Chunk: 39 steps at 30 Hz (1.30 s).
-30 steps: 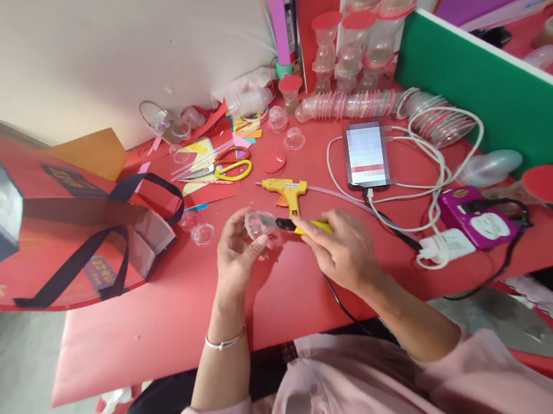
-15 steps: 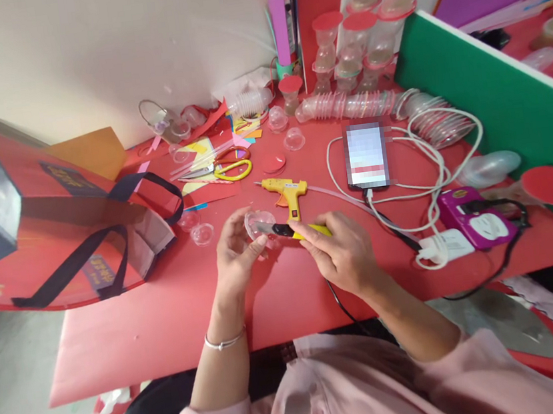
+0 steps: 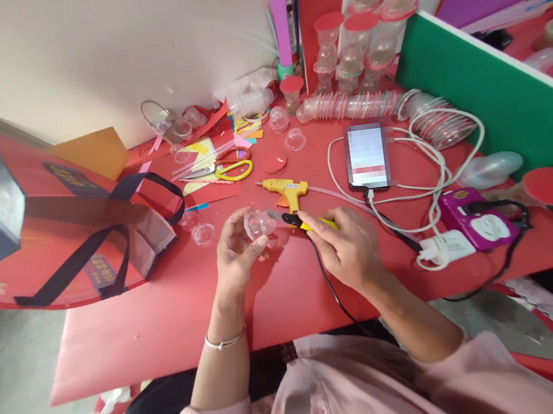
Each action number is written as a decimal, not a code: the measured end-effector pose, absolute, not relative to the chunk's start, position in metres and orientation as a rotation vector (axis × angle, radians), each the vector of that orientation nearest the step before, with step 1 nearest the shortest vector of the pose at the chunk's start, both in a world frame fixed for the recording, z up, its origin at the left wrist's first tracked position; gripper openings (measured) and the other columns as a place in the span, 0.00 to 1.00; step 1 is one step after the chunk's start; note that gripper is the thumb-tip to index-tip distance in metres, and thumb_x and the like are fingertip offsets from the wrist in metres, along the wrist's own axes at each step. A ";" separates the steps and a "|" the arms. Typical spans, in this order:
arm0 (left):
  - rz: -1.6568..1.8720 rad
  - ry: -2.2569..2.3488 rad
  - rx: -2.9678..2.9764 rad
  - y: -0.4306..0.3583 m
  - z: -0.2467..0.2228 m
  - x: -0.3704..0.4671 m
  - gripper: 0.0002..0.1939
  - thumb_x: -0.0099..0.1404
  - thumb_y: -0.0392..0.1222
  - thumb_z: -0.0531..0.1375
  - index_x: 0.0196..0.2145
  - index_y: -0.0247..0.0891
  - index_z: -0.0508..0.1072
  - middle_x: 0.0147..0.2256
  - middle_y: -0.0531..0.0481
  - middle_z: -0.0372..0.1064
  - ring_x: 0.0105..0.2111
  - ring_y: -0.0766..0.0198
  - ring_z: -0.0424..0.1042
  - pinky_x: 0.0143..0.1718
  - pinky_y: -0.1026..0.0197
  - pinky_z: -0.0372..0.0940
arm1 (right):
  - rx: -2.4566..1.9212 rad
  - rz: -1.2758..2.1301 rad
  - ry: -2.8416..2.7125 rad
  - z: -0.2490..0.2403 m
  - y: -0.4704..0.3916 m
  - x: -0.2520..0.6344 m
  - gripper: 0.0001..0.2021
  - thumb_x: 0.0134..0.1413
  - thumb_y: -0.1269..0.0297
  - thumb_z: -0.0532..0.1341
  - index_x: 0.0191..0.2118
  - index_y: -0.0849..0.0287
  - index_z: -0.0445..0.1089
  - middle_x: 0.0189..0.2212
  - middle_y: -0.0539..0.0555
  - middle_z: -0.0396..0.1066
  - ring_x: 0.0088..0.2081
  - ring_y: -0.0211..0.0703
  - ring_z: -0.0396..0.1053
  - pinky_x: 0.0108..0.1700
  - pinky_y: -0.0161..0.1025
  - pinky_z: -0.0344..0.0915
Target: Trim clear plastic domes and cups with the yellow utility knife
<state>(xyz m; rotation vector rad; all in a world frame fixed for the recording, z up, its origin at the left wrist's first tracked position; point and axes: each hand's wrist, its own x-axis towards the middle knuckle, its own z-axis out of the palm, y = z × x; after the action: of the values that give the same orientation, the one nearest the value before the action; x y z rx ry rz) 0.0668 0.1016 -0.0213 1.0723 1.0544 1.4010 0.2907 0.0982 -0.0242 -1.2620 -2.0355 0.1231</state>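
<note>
Between the thumb and fingers of my left hand [image 3: 237, 247] is a clear plastic dome lid [image 3: 259, 224], its rounded side turned to the right. My right hand [image 3: 349, 246] grips a yellow and black utility knife [image 3: 292, 219]. The blade points left and ends close to the dome; I cannot tell whether it touches. Just beyond my hands lies a yellow hot glue gun [image 3: 286, 188], nozzle to the left. Scissors [image 3: 233, 170] with yellow and orange handles rest behind it on the left, near a red disc [image 3: 275, 163].
A red gift bag [image 3: 73, 238] stands at the left. Loose clear domes [image 3: 203, 233] lie beside it. Stacked clear lids [image 3: 349, 104] line the back. A phone [image 3: 367, 155], looped white cables and a purple power adapter [image 3: 479, 219] occupy the right, before a green divider [image 3: 486, 107].
My right hand has drawn the knife back to the right, so the blade no longer overlaps the dome's rim. My left hand still holds the dome in place.
</note>
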 end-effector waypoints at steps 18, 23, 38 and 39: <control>1.383 1.030 1.069 0.101 -0.019 0.068 0.29 0.59 0.37 0.71 0.57 0.47 0.71 0.51 0.44 0.72 0.34 0.65 0.75 0.23 0.68 0.70 | -1.216 0.118 -2.064 -0.024 0.097 0.291 0.20 0.67 0.64 0.59 0.62 0.46 0.71 0.40 0.55 0.71 0.40 0.44 0.66 0.43 0.41 0.61; 1.408 1.005 1.054 0.101 -0.017 0.067 0.28 0.59 0.39 0.72 0.56 0.47 0.71 0.52 0.44 0.72 0.33 0.66 0.75 0.23 0.68 0.70 | -1.221 0.090 -2.045 -0.024 0.098 0.293 0.20 0.67 0.64 0.59 0.62 0.46 0.71 0.39 0.56 0.70 0.40 0.44 0.66 0.43 0.41 0.61; 1.402 1.066 1.119 0.101 -0.021 0.068 0.29 0.59 0.38 0.72 0.57 0.47 0.71 0.54 0.43 0.71 0.38 0.63 0.75 0.23 0.69 0.71 | -1.137 0.132 -2.082 -0.023 0.097 0.291 0.22 0.67 0.64 0.60 0.64 0.43 0.68 0.41 0.55 0.71 0.42 0.45 0.67 0.45 0.42 0.61; 1.400 1.072 1.123 0.101 -0.022 0.069 0.30 0.58 0.38 0.72 0.57 0.47 0.70 0.54 0.43 0.71 0.39 0.63 0.75 0.23 0.69 0.71 | -1.134 0.134 -2.083 -0.023 0.096 0.291 0.23 0.67 0.64 0.60 0.65 0.43 0.67 0.41 0.55 0.71 0.42 0.45 0.67 0.45 0.42 0.61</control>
<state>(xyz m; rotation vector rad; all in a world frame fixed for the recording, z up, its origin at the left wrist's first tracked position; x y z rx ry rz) 0.0686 0.1012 -0.0217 1.1234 1.0723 1.3996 0.2907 0.0961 -0.0233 -1.1343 -2.0832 0.1342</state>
